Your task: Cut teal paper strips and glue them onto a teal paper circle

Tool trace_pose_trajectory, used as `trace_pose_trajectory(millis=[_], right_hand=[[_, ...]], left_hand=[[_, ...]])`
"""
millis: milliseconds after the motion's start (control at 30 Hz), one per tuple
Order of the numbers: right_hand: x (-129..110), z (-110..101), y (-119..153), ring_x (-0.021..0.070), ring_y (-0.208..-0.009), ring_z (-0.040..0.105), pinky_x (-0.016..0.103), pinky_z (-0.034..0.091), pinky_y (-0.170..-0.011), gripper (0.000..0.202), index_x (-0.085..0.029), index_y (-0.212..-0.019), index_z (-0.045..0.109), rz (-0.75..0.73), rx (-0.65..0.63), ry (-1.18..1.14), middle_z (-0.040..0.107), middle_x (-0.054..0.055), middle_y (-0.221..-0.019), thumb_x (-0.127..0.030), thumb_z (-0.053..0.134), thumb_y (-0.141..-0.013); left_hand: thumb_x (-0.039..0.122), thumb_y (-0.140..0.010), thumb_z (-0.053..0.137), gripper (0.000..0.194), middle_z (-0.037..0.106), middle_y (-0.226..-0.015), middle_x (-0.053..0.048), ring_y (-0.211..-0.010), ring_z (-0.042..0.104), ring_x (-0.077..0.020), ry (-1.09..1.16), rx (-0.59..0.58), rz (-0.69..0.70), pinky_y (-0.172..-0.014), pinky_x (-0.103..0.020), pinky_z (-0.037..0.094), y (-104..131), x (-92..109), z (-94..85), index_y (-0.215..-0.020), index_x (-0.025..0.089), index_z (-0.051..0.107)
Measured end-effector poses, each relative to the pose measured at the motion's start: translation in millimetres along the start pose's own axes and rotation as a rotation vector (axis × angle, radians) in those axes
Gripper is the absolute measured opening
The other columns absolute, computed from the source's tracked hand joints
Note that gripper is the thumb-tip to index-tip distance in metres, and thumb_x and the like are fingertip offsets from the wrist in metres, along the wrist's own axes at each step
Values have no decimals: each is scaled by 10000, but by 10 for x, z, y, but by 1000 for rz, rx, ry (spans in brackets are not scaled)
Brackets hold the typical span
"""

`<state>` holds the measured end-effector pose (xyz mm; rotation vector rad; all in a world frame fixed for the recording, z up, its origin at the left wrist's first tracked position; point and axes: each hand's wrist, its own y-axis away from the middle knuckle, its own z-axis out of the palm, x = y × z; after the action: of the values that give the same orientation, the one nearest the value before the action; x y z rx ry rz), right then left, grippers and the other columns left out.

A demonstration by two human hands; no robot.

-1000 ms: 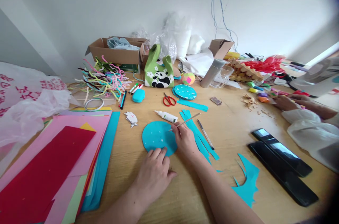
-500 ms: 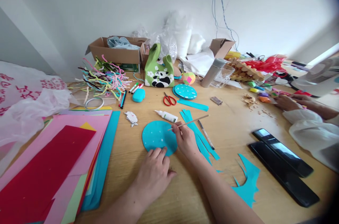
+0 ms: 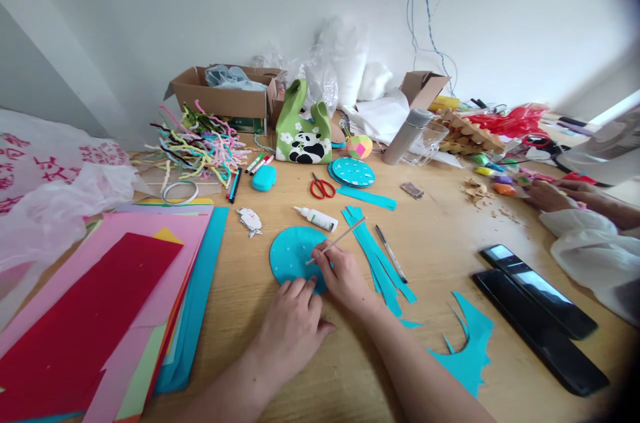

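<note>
A round blue disc (image 3: 286, 251) with small pale dots lies flat on the table. My left hand (image 3: 296, 313) rests with its fingers on the disc's near edge, holding nothing. In my right hand (image 3: 345, 279) a thin wooden stick (image 3: 349, 232) is pinched between thumb and fingers. The stick slants up to the right, its lower tip at the disc's surface among the dots. Just beyond the disc lies a white glue bottle (image 3: 320, 219), its nozzle pointing left. Blue paper strips (image 3: 376, 251) and a pen (image 3: 391, 253) lie right of my right hand.
Red-handled scissors (image 3: 323, 189) and stacked blue discs (image 3: 354, 171) sit farther back. Coloured paper (image 3: 90, 316) is piled at left. Blue scraps (image 3: 470, 349) and two black phones (image 3: 540, 329) lie at right. Another person's hands (image 3: 550, 196) are at the far right.
My right hand has moved a little left and nearer, carrying the stick's tip across the disc. My left hand stays on the near edge. The view has shifted slightly.
</note>
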<state>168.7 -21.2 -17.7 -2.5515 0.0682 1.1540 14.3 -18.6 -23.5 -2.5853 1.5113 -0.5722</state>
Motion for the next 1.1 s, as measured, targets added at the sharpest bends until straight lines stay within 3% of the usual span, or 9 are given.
trace_pose_trajectory(millis=[100,333,467,733,1100], right_hand=[[15,-27,5,172,-699,628,273,475,-658,315,-203,-743,559,15,24,-17,659,56,-762,-344,386,-966],[186,-340,15,153,-610,590,260,449,-592,357,-209,-719,540,102,253,-16,618,26,-685,-415,380,-963],[233,-445,32,159,-641,606,264,457,-616,351,-210,-720,538,90,221,44,628,31,-716,-402,374,-964],[248,-386,45,162,-654,585,263,438,-633,332,-216,-705,530,46,114,141,626,48,-725,-348,375,-967],[241,-392,28,160,-637,534,261,393,-632,314,-213,-706,479,20,71,214,560,35,-690,-313,350,-976]], left_hand=[[376,-755,730,301,657,-1136,-135,-1002,577,-274,5,2,-10,-864,-444,485,2,4,3,-907,130,647],[326,-764,726,220,655,-1180,-124,-996,598,-283,2,-7,14,-852,-449,494,-5,5,-31,-870,148,651],[298,-742,748,218,656,-1189,-124,-1014,605,-294,12,-31,5,-860,-460,506,-18,-3,-52,-862,146,649],[307,-744,746,215,656,-1193,-133,-1029,604,-314,-1,-48,6,-842,-491,519,-28,-3,-60,-834,143,641],[293,-727,763,224,666,-1166,-128,-994,615,-301,16,-24,11,-846,-475,527,-21,-1,-62,-838,139,644]])
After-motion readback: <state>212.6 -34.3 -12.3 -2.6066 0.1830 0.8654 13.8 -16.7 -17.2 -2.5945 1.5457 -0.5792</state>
